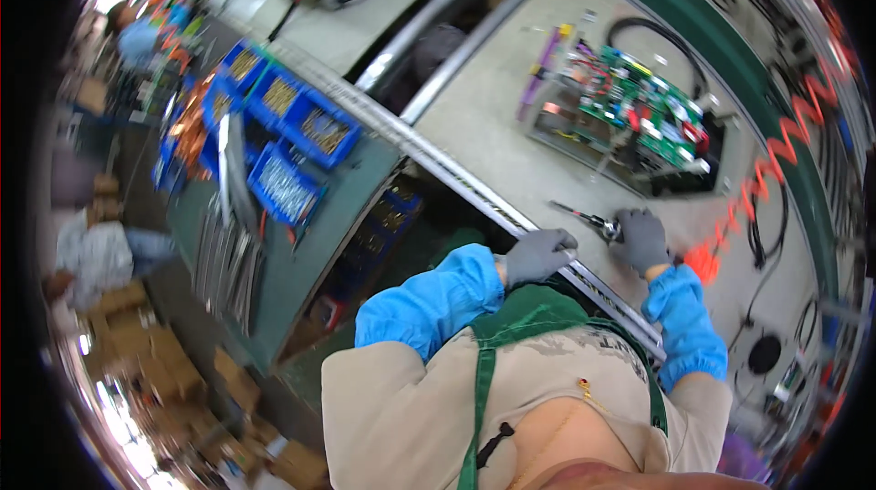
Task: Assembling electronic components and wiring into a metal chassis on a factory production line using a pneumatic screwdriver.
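Note:
My right hand (641, 239), in a grey glove, is closed around a slim screwdriver-like tool (593, 219) with a metallic body. Its thin tip points left, low over the pale worktop. My left hand (540, 255), also gloved in grey, is by the metal edge rail in front of my body. Its fingers are curled together, and whatever they may hold is hidden. Beyond my right hand stands an open metal chassis (593, 157) with a green circuit board (643, 102) full of small parts. A purple strip (545, 70) stands at its left side.
An orange coiled hose (762, 175) hangs at the right. Blue bins (319, 130) of small hardware and a stack of metal strips (225, 266) lie on the green side table (301, 285). A black cable (671, 29) curves behind the chassis. Cardboard boxes (155, 358) and other people are at the left.

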A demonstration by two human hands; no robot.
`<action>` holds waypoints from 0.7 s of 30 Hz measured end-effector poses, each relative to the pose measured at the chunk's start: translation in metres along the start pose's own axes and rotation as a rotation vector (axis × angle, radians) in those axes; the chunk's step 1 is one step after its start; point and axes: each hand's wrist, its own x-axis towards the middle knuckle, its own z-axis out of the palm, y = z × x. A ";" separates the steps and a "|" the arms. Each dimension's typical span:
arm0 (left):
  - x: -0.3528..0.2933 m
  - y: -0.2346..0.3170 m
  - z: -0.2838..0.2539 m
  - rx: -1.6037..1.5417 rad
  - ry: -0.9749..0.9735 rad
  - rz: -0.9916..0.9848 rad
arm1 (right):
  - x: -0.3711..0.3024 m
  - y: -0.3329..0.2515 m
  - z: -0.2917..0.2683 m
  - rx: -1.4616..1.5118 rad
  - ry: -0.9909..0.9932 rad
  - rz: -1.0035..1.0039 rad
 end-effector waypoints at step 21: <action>-0.163 -0.019 -0.259 0.342 1.476 -0.002 | -0.042 -0.075 0.005 2.056 -0.734 0.099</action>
